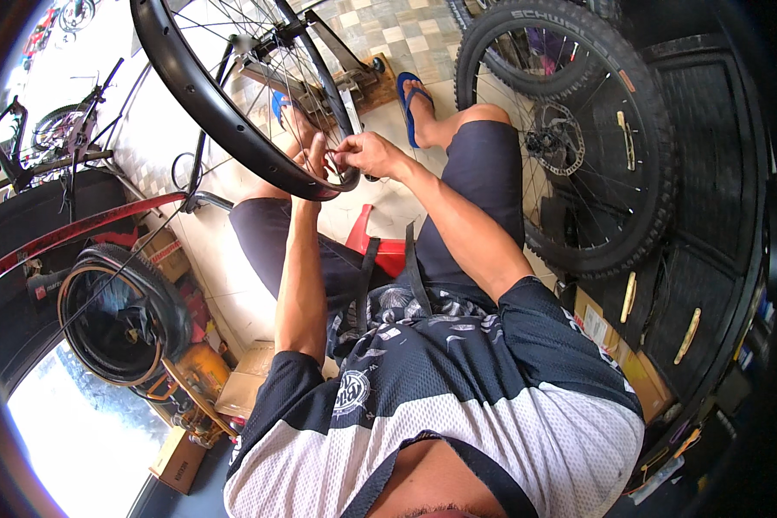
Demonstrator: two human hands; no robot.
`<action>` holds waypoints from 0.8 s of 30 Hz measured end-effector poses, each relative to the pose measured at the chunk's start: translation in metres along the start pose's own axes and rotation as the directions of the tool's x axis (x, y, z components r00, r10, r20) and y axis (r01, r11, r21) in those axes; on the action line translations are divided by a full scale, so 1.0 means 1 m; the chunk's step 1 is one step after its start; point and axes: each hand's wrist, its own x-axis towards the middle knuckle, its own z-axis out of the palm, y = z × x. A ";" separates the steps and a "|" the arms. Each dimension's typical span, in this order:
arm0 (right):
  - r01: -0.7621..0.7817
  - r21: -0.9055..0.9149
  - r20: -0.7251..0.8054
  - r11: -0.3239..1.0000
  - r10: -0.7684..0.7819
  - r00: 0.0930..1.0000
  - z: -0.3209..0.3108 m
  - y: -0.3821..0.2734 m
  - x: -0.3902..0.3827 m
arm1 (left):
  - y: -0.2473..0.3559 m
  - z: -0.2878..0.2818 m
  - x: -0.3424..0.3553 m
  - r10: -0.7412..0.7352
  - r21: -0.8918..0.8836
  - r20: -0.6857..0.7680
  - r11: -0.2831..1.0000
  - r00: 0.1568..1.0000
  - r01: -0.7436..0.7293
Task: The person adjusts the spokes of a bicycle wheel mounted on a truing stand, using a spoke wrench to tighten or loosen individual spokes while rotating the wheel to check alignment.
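Wheel [224, 121]: one, black-rimmed and without a tyre, at the upper middle of the view. It is tilted in front of the person, its near edge between the parted knees, a position judged to suit two-handed reach.

Tyred wheels [652, 186]: two show clearly beside the right leg; a further one may be partly visible at the top edge. The nearer carries one brake disc [564, 138]. They appear to be parked to the side.

Stand [380, 93]: one, metal on a wooden base. It appears to carry the wheel by its middle, which would spare the hands its weight.

Red stool [393, 256]: one, mostly hidden between the thighs; presumably the seat.

Slippers [411, 108]: two, blue, both worn, feet set apart on either side of the stand, apparently for steadiness.

Hands: two. The left hand [316, 158] reaches behind the rim, its fingers showing on the inner side; whether its grip is closed on anything cannot be told. The right hand [369, 155] has thumb and fingertips drawn together just inside the rim; anything pinched there is too small to identify.

Spokes [298, 82]: many; overlap prevents a reliable count.
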 end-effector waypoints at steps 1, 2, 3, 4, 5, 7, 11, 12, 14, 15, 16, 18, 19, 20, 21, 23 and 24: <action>0.009 0.086 -0.031 0.996 -0.006 1.000 -0.002 -0.004 -0.001 | 0.005 -0.002 -0.003 -0.035 -0.120 0.013 0.992 0.999 0.037; 0.003 0.173 -0.062 0.985 0.008 0.998 -0.005 -0.006 -0.002 | 0.009 -0.002 -0.003 -0.128 -0.146 -0.006 0.981 0.992 0.126; 0.016 0.273 -0.084 0.962 0.007 0.996 -0.008 -0.008 -0.003 | 0.012 -0.002 -0.002 -0.185 -0.193 -0.012 0.965 0.983 0.179; 0.013 0.269 -0.149 0.963 0.029 0.988 -0.013 -0.009 -0.001 | 0.013 -0.002 -0.001 -0.262 -0.236 -0.032 0.940 0.965 0.247; 0.074 0.246 -0.189 0.966 -0.027 0.982 -0.021 -0.009 -0.002 | 0.011 0.000 0.000 -0.189 -0.165 -0.007 0.969 0.982 0.185; 0.043 -0.009 -0.311 0.999 -0.044 0.950 -0.030 -0.007 0.003 | 0.006 0.004 0.002 -0.116 -0.009 0.024 0.993 0.993 0.116; -0.074 -0.296 -0.276 0.952 -0.012 0.961 -0.026 0.008 0.002 | -0.004 0.007 0.002 -0.096 -0.073 0.149 0.992 0.984 0.107; -0.075 -0.340 -0.265 0.938 -0.019 0.964 -0.021 0.012 0.003 | -0.005 0.008 0.002 -0.062 -0.095 0.154 0.992 0.986 0.078; -0.097 -0.372 -0.248 0.923 0.002 0.969 -0.013 0.020 0.005 | -0.007 0.009 0.001 -0.031 -0.159 0.147 0.986 0.989 0.055; -0.059 -0.340 -0.226 0.938 -0.021 0.974 -0.010 0.022 0.007 | -0.007 0.009 0.000 -0.021 -0.184 0.150 0.982 0.988 0.049; -0.043 -0.313 -0.210 0.949 -0.025 0.977 -0.008 0.023 0.008 | -0.006 0.008 0.000 -0.015 -0.178 0.142 0.983 0.990 0.040; -0.065 -0.259 -0.192 0.964 0.014 0.981 -0.004 0.023 0.011 | -0.005 0.006 0.000 -0.013 -0.153 0.150 0.988 0.989 0.036; -0.005 -0.253 -0.167 0.968 -0.038 0.985 -0.003 0.021 0.010 | -0.005 0.005 -0.001 -0.003 -0.154 0.145 0.988 0.989 0.026; -0.004 -0.260 -0.153 0.966 -0.037 0.987 -0.003 0.018 0.009 | -0.006 0.003 -0.002 0.007 -0.156 0.139 0.988 0.990 0.015; -0.049 -0.276 -0.149 0.960 0.008 0.989 -0.003 0.015 0.007 | -0.006 0.002 -0.003 -0.002 -0.147 0.136 0.989 0.991 0.022; 0.029 -0.275 -0.105 0.961 -0.060 0.993 -0.002 0.007 -0.001 | -0.006 -0.002 -0.004 -0.056 -0.105 0.165 0.992 0.985 0.074; 0.045 -0.271 -0.088 0.961 -0.071 0.994 -0.001 0.003 -0.004 | -0.006 -0.004 -0.004 -0.092 -0.079 0.176 0.991 0.980 0.107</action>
